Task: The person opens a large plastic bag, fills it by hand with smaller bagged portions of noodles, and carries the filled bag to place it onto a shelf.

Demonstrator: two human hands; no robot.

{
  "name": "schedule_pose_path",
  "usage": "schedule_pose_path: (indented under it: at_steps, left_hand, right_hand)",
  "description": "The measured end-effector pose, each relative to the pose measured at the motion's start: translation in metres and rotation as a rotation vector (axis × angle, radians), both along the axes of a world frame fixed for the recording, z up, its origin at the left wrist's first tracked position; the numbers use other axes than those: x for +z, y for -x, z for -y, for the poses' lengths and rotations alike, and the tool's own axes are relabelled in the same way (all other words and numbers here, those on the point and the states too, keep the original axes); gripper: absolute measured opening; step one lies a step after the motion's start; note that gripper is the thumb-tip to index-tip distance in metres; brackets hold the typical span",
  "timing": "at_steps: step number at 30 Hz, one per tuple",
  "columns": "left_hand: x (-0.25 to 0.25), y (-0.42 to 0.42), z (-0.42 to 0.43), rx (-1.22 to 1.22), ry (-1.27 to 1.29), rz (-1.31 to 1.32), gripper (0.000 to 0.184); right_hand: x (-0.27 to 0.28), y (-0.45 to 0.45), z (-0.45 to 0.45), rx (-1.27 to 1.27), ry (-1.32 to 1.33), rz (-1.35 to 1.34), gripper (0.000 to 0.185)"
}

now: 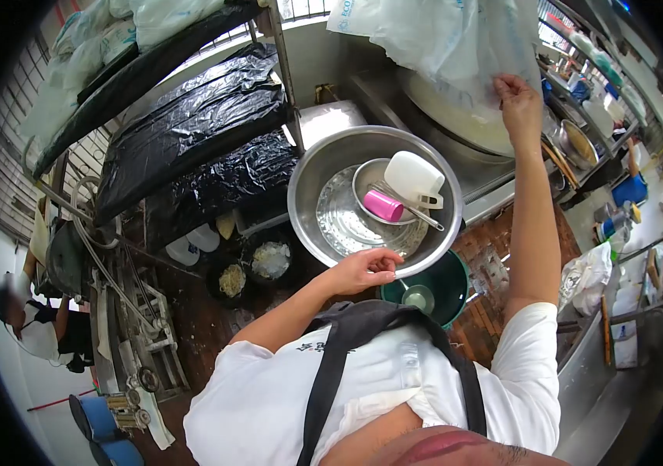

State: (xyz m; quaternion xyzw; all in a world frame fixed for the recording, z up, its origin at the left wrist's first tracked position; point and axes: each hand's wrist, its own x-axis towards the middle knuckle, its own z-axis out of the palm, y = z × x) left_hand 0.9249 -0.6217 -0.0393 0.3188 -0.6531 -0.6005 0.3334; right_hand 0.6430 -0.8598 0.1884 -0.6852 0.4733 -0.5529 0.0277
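My right hand (516,95) is raised at the upper right, fingers pinched on a translucent plastic sheet (440,46) with blue print. Under the sheet sits a large round pan (467,128) with pale contents, partly covered. My left hand (366,270) is over the near rim of a big stainless steel basin (306,210), fingers loosely bent and thumb apart, with nothing visible in them. Whether it touches the rim is unclear. Inside the basin are a smaller metal bowl (362,185), a white plastic jug (413,175) and a pink cup (383,206).
Below the basin stands a green bucket (456,291) with a ladle (418,298). Black plastic covers the rack shelves (192,132) at left. Dark tubs with pale contents (271,259) stand on the floor. A co-worker (40,330) is at far left beside a machine (141,342).
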Motion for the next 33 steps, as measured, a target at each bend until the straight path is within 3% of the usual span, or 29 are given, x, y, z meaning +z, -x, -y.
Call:
schedule_pose_path:
  at_steps: [3,9,13,16,18,20,23,25,26,27,29,30,31,32,33]
  left_hand:
    - [0.008,0.015,0.012,-0.057,0.04,0.004,0.038]
    - [0.039,0.032,0.022,-0.095,0.081,0.039,0.038]
    - [0.033,0.037,0.023,-0.111,0.087,0.049,0.039]
    - [0.033,0.039,0.024,0.027,0.104,-0.043,0.047]
    - [0.018,0.044,0.037,0.247,0.217,-0.182,0.061]
    - [0.026,0.056,0.05,0.467,0.248,-0.235,0.068]
    - [0.015,0.062,0.075,0.515,0.117,0.001,0.058]
    - [0.041,0.06,0.075,0.311,-0.153,0.176,0.047]
    - [0.047,0.063,0.073,0.204,-0.288,0.271,0.042]
    - [0.007,0.071,0.072,0.289,0.035,-0.007,0.033]
    - [0.017,0.071,0.058,0.137,0.028,0.065,0.034]
    - [0.019,0.071,0.053,0.048,0.024,0.098,0.035]
    - [0.008,0.068,0.051,-0.021,0.116,0.108,0.035]
    - [-0.007,0.067,0.052,-0.082,0.2,0.082,0.035]
    - [-0.02,0.065,0.053,-0.153,0.282,0.043,0.036]
  right_hand:
    - [0.015,-0.002,-0.019,0.002,-0.103,0.077,0.023]
    - [0.018,0.01,-0.036,-0.059,0.057,-0.084,0.018]
    - [-0.017,0.009,-0.056,-0.139,0.105,-0.184,0.011]
    - [-0.074,-0.013,-0.098,-0.028,0.001,-0.184,0.006]
    - [-0.105,-0.033,-0.151,0.149,-0.173,-0.345,0.02]
    - [-0.163,-0.052,-0.187,0.455,-0.306,-0.425,0.017]
    - [-0.191,-0.072,-0.228,0.649,-0.536,-0.503,0.024]
    - [-0.177,-0.067,-0.241,0.755,-0.608,-0.424,0.028]
    - [-0.156,-0.055,-0.247,0.68,-0.743,-0.351,0.027]
    - [-0.143,-0.04,-0.248,0.58,-0.569,-0.331,0.027]
    - [-0.131,-0.019,-0.243,0.104,-0.055,-0.17,0.035]
    - [-0.11,-0.01,-0.243,-0.06,-0.131,-0.143,0.047]
    - [-0.115,0.004,-0.236,-0.057,-0.215,-0.05,0.059]
    - [-0.158,0.027,-0.222,-0.117,-0.177,-0.231,0.064]
    - [-0.208,0.052,-0.216,0.027,-0.413,-0.248,0.061]
